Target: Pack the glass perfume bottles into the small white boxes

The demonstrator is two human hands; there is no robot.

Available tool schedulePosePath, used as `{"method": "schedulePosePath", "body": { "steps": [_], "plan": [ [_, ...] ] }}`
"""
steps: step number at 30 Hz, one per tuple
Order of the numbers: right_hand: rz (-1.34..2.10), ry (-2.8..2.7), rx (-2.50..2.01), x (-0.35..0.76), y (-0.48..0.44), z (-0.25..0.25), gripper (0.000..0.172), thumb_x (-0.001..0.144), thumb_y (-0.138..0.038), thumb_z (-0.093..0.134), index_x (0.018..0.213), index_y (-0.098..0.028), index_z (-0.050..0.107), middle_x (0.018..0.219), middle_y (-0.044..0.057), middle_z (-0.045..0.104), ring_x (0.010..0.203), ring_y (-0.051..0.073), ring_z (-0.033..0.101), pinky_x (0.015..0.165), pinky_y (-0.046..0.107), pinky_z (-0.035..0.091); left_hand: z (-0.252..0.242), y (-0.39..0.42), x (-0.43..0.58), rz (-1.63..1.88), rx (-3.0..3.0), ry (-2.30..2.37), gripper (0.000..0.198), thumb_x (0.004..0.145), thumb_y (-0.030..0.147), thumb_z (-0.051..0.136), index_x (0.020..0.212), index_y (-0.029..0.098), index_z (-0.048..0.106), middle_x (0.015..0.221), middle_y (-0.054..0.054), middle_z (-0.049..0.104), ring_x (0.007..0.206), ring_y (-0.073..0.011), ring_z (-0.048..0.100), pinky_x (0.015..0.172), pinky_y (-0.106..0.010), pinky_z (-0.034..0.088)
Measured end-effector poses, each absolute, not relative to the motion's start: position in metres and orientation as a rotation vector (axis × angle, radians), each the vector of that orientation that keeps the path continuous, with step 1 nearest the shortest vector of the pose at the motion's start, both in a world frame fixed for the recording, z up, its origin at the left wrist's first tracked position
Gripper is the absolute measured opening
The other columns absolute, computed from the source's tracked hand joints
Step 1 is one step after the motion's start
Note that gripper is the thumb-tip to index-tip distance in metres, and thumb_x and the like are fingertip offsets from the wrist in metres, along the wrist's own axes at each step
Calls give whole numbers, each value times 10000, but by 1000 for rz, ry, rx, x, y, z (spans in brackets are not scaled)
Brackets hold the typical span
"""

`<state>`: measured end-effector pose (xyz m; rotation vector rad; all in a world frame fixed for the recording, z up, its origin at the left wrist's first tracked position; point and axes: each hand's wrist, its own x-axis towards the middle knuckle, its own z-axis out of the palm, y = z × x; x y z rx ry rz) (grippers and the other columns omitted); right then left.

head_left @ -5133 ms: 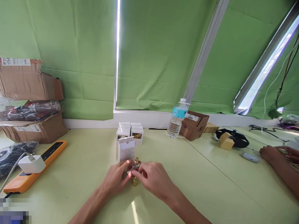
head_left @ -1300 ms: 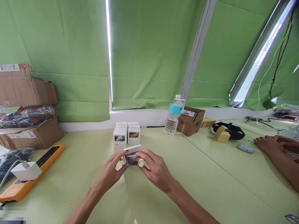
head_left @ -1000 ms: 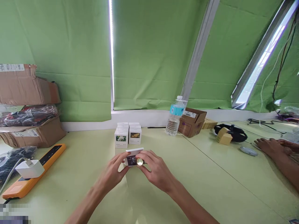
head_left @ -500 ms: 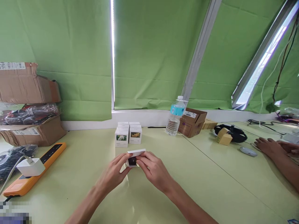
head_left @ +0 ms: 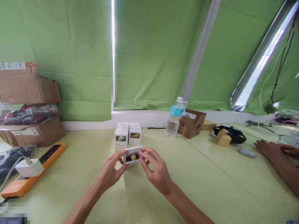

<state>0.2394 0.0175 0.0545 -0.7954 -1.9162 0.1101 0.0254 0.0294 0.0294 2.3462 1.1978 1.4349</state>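
Near stacked cartons, our left hand grips white carton, gold cap inside; right hand open beside.

The only view is worn on the person's head, above and behind the grip of the left hand and right hand, and it faces forward and down across the desk. The grip sits low and central, near the camera yet filling only a small part of the wide frame, with the left forearm rising from the bottom edge. Green blinds fill the upper frame beyond the grip, and the desk stretches away to either side of it.
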Motion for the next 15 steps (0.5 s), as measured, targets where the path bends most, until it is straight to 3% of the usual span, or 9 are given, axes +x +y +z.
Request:
{"method": "schedulePosePath", "body": {
  "steps": [4, 8, 13, 15],
  "plan": [
    [75, -2009, -843, 239, 18, 55, 258, 940, -247, 560, 1193, -234, 606, 1060, 88, 676, 985, 230, 632, 755, 362, 605, 31, 28, 27, 1537, 2228, 1228, 302, 891, 335, 601, 1180, 265, 545, 1033, -31, 717, 668, -135, 690, 664, -293, 593],
    [55, -2058, -850, 239, 20, 52, 297, 955, -223, 524, 1248, -229, 567, 1094, 94, 674, 1006, 239, 620, 792, 393, 590, 24, 31, 27, 1571, 2256, 1185, 287, 917, 311, 574, 1201, 273, 573, 1153, -61, 698, 662, -123, 680, 707, -312, 600],
    [18, -2033, -792, 241, 24, 48, 270, 977, -138, 442, 1175, -226, 602, 999, 71, 698, 897, 216, 626, 779, 387, 564, 26, 31, 29, 1573, 2298, 1065, 186, 921, 236, 564, 1044, 254, 702, 1225, -81, 679, 970, -198, 692, 732, -275, 586],
    [38, -2008, -779, 242, 24, 49, 267, 978, -130, 437, 1159, -227, 608, 985, 65, 699, 872, 209, 620, 765, 382, 556, 32, 28, 31, 1539, 2250, 1047, 183, 915, 237, 574, 1021, 250, 722, 1192, -78, 693, 984, -205, 686, 731, -279, 582]
  ]
}}
